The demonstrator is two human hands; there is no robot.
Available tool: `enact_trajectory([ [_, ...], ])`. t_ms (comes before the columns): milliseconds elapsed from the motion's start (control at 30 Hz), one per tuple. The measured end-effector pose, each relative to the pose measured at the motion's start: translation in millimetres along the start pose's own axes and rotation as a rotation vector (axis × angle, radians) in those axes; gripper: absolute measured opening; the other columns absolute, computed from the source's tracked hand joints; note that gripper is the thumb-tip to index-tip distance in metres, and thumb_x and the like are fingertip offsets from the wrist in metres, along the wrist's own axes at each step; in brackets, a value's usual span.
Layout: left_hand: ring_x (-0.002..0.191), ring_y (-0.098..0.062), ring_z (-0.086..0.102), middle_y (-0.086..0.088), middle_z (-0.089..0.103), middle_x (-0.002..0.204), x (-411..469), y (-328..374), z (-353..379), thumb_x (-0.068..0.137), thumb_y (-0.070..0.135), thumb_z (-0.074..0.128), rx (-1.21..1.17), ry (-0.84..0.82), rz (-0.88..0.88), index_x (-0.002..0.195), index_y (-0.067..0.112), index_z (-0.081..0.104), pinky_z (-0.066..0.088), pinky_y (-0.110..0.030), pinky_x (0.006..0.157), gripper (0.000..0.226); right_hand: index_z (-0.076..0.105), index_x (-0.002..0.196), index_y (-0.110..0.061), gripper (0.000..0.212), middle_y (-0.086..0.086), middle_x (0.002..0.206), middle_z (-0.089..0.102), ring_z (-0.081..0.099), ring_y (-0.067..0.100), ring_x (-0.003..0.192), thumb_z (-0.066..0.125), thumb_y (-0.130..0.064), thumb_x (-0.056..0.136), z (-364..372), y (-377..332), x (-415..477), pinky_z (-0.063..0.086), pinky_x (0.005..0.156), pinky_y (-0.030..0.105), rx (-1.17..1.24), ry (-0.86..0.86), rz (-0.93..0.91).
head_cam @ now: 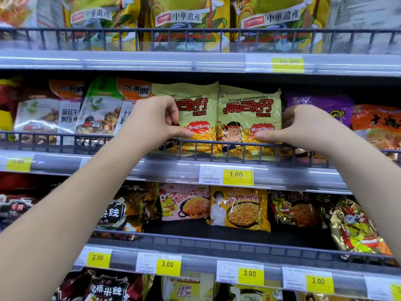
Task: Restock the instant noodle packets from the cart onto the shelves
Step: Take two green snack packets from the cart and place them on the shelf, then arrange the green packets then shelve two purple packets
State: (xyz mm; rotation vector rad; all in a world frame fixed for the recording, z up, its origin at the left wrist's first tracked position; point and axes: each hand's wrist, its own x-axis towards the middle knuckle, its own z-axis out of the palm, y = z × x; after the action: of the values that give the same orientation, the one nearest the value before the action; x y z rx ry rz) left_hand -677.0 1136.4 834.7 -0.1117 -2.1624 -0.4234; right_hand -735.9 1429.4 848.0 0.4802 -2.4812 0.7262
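Two noodle packets, the left packet and the right packet, stand side by side at the frame's centre on the middle shelf, behind its dark wire rail. Both are pale green, pillow-shaped, glossy crinkled film with serrated tops, red characters and a cartoon face in orange flames. The left hand pinches the left packet's outer edge. The right hand grips the right packet's edge, thumb on the front.

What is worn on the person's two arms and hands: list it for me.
Nothing worn shows. The left hand and right hand carry no gloves or rings that can be seen. The left forearm and right forearm are uncovered to the frame edge: no sleeves, watch, bracelet or markings.
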Motion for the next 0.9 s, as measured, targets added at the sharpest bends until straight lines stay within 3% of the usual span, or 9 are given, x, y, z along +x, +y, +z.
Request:
enact_trajectory([
  [100,0.063,-0.005,0.050,0.005,0.058,0.070,-12.6,-3.8,-7.3,0.066,0.043,0.091,-0.063,0.085,-0.009,0.078,0.017,0.059,0.038,-0.011,0.057,0.044,0.065,0.102,-0.020,0.067,-0.002,0.091,0.073,0.068,0.024,0.100,0.077,-0.075,0.065,-0.8,1.5,-9.4,0.054,0.085,0.039,-0.103,0.163,-0.029],
  [200,0.067,-0.006,0.054,0.004,0.062,0.078,-33.4,-6.1,-18.5,0.070,0.043,0.089,-0.142,0.164,0.002,0.087,0.017,0.061,0.044,-0.016,0.065,0.041,0.055,0.108,-0.022,0.068,0.000,0.096,0.068,0.066,0.029,0.101,0.075,-0.075,0.070,6.8,-1.4,-22.8,0.056,0.086,0.048,-0.112,0.330,-0.095],
  [333,0.082,-0.007,0.063,0.006,0.066,0.091,-74.2,-11.4,-41.5,0.078,0.044,0.084,-0.159,0.230,-0.027,0.100,0.016,0.062,0.045,-0.012,0.071,0.042,0.055,0.117,-0.020,0.056,0.002,0.104,0.066,0.063,0.029,0.103,0.073,-0.058,0.080,39.1,-30.0,-38.5,0.053,0.087,0.052,0.019,0.450,-0.354],
  [433,0.093,-0.005,0.066,0.010,0.068,0.099,-112.4,-23.0,-65.9,0.083,0.046,0.079,-0.134,0.257,-0.087,0.106,0.022,0.061,0.047,-0.014,0.074,0.038,0.061,0.115,-0.027,0.040,-0.010,0.098,0.070,0.067,0.012,0.097,0.075,-0.051,0.085,70.8,-73.2,-60.1,0.055,0.087,0.047,0.387,0.312,-0.562],
  [533,0.101,-0.006,0.066,0.011,0.067,0.105,-158.6,-40.1,-100.0,0.086,0.043,0.077,-0.127,0.287,-0.174,0.108,0.027,0.060,0.053,-0.024,0.078,0.033,0.064,0.108,-0.032,0.031,-0.015,0.088,0.071,0.069,0.003,0.089,0.079,-0.045,0.084,102.6,-115.9,-83.2,0.059,0.078,0.040,0.680,0.061,-0.604],
  [633,0.104,-0.013,0.067,0.008,0.068,0.107,-206.6,-59.5,-145.7,0.086,0.041,0.079,-0.119,0.327,-0.262,0.106,0.029,0.061,0.058,-0.037,0.081,0.029,0.066,0.102,-0.034,0.027,-0.015,0.092,0.072,0.070,0.004,0.086,0.078,-0.045,0.081,133.4,-162.1,-109.6,0.058,0.080,0.040,0.815,-0.148,-0.661],
  [733,0.103,-0.014,0.069,0.005,0.071,0.107,-258.8,-81.7,-199.7,0.082,0.040,0.081,-0.066,0.392,-0.372,0.105,0.028,0.063,0.057,-0.032,0.084,0.032,0.067,0.103,-0.033,0.026,-0.012,0.091,0.074,0.071,0.008,0.087,0.079,-0.041,0.081,163.7,-220.6,-143.9,0.058,0.082,0.043,0.924,-0.314,-0.743],
  [900,0.100,-0.012,0.069,0.007,0.072,0.104,-358.7,-119.8,-294.7,0.078,0.043,0.085,-0.010,0.465,-0.540,0.103,0.029,0.064,0.058,-0.032,0.087,0.035,0.067,0.107,-0.030,0.035,-0.009,0.095,0.075,0.071,0.010,0.088,0.079,-0.043,0.077,213.3,-336.0,-211.1,0.057,0.082,0.033,1.076,-0.563,-0.841],
])
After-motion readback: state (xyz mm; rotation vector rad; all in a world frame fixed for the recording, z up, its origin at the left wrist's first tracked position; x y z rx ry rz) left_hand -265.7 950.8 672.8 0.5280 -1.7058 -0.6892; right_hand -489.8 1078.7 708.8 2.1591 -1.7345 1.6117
